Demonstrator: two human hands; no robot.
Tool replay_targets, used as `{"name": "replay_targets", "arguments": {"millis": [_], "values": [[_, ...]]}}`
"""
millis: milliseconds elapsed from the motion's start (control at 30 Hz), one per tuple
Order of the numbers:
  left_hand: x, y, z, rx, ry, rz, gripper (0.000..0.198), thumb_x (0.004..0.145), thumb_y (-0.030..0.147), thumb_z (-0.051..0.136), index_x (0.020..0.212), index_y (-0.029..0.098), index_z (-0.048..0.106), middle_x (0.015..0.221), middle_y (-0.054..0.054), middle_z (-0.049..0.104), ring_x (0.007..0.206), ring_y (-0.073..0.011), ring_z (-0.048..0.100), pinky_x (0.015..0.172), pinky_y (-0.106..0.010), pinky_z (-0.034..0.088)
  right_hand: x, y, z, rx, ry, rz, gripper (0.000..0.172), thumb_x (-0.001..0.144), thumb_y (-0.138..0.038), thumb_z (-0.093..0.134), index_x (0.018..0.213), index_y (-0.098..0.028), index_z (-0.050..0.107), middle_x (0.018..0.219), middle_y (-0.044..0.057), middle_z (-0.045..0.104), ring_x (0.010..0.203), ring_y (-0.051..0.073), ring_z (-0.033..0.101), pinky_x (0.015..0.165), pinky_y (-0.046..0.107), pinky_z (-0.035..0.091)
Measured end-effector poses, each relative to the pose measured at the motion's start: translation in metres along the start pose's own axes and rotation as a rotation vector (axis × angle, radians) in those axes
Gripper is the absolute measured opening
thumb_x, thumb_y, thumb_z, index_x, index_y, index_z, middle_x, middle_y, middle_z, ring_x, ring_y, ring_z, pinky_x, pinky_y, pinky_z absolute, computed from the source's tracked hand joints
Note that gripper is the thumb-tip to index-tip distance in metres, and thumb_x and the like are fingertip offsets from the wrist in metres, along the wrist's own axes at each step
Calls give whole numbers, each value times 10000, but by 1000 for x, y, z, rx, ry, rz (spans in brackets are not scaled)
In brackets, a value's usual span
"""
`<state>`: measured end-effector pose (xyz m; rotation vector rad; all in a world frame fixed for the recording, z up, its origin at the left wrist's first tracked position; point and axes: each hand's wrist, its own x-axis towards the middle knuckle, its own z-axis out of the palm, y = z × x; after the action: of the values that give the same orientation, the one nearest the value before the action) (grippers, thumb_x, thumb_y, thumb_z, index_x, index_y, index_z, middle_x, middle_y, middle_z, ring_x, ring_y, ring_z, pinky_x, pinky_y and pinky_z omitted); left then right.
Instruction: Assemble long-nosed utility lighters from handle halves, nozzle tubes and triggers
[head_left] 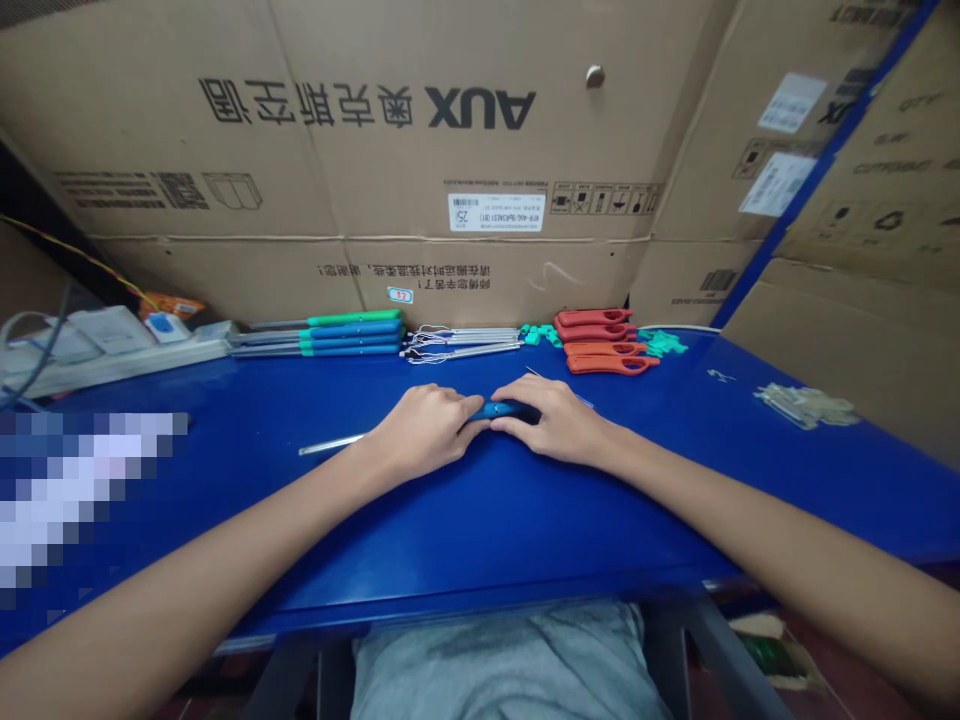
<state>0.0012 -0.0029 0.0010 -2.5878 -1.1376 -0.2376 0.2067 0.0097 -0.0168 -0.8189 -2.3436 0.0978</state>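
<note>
Both hands rest on the blue table near its middle. My left hand and my right hand are closed around one long tool with a blue handle. Its thin metal rod sticks out to the left from under my left hand. The handle shows only between the two hands; the rest is covered by fingers.
Along the back edge lie blue and green handled tools, bare metal rods, small teal parts and red handles. A pile of clear small parts sits at right. Cardboard boxes wall the back and right. A power strip lies at left.
</note>
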Motion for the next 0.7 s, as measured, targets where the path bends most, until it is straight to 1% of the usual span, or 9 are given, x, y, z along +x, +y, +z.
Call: {"name": "replay_targets", "arguments": {"millis": [67,167,267,333,500,600,700], "values": [[0,-2,0,-21,4,-8,268,950,365,504,1035,170,667,831,-74,734,738,-230,700,613,-289,475,1,1,-2,-28,-27,28,171,858,-215,651,1013,-163,697,987,94,733,916,225,653,849,390,524],[0,-5,1,-49,-1,-11,251,948,350,513,1058,179,661,885,-71,738,771,-227,700,641,-289,486,2,3,-4,-51,-31,34,192,844,-214,671,1025,-159,702,993,94,733,928,229,653,859,384,523],[-1,-10,2,-41,0,-15,249,950,340,507,1053,174,662,900,-78,739,781,-220,701,665,-284,489,1,9,-7,-70,-48,26,232,820,-197,693,1046,-145,696,995,98,729,926,231,651,847,369,525],[-1,-14,4,-29,16,-20,254,949,343,508,1055,172,663,896,-81,739,783,-220,701,667,-281,488,0,14,-9,-88,-51,38,225,813,-190,698,1032,-137,698,976,100,730,902,231,657,822,360,524],[-2,-17,5,-16,28,-28,282,951,359,501,1098,176,657,898,-72,742,790,-232,705,654,-287,492,-1,21,-10,-80,-19,72,139,833,-226,683,952,-158,703,925,76,727,828,200,666,766,318,508],[-1,-18,3,-26,26,-38,316,952,387,495,1147,186,642,962,-83,744,832,-235,710,674,-284,499,0,24,-10,-99,17,73,113,817,-201,679,919,-152,689,891,75,713,789,190,651,722,300,499],[-1,-23,0,-8,8,-92,342,944,401,499,1170,182,632,956,-95,747,816,-252,715,664,-298,502,0,31,-14,-121,56,103,105,793,-169,678,896,-148,675,887,79,707,790,198,642,710,305,491]]}}
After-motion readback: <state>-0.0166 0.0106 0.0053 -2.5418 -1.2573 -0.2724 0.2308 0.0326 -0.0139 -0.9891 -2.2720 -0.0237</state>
